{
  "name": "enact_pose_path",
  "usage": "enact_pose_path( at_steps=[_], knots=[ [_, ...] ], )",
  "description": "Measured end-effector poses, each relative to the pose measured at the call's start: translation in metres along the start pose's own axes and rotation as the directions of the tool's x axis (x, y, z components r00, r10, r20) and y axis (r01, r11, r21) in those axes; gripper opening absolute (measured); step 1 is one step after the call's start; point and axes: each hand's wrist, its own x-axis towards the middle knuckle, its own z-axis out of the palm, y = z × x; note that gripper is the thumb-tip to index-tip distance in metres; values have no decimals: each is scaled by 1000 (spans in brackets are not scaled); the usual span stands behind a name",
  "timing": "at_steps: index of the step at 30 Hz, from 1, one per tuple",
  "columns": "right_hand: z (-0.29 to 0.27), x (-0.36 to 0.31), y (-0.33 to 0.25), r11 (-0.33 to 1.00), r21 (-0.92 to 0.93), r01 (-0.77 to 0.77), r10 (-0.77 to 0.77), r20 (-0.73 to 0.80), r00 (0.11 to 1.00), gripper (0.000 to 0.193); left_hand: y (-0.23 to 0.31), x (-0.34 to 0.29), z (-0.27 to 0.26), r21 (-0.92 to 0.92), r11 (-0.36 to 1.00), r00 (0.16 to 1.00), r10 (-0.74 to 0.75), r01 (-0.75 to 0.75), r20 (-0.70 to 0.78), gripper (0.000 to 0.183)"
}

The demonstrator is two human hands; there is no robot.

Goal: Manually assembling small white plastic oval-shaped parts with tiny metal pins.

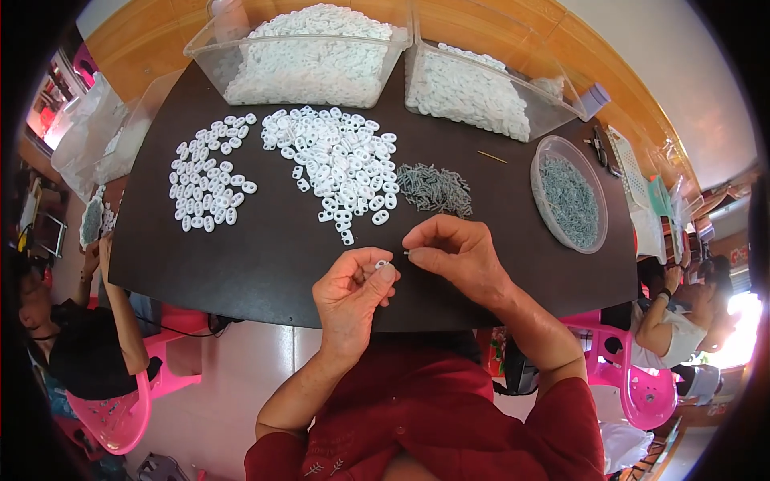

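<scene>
In my head view, the left hand (345, 297) sits at the lower centre of the frame, thumb and fingertips pinching one white two-holed piece (381, 264). The right hand (467, 258), just right of it, has thumb and forefinger pressed together on what looks like a small grey pin (407, 253), near the piece but apart from it. I judge the step to be bringing pin to piece; the next move would call for lining the pin up with a hole.

On the dark desk (265, 268), a grey pin pile (435, 191) lies at centre, beside the main white heap (341, 156); a looser white group (204, 188) lies to the left. Along the top of the frame, a large clear bin (205, 58) and a second clear bin (553, 111) hold white pieces. At right, a round clear tub (603, 210) holds grey pins.
</scene>
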Motion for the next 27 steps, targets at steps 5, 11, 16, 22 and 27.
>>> enact_pose_path(
  at_steps=[5,11,16,22,27],
  knots=[
    [10,-6,-8,993,-114,29,-31,-17,999,11,2,0,1,57,998,999,-16,14,30,14],
    [19,-10,-6,977,-173,123,-130,-29,991,11,4,-1,0,48,997,995,50,-54,81,12],
    [24,-9,-1,962,-190,197,-215,-78,973,9,0,-3,-1,36,998,997,50,-52,63,12],
    [30,-9,4,829,-454,325,-396,-68,916,5,-2,-2,-5,45,994,993,98,-101,65,13],
    [31,-9,7,893,-348,284,-337,-99,936,4,0,-2,-8,98,986,991,130,-134,40,16]
  ],
)
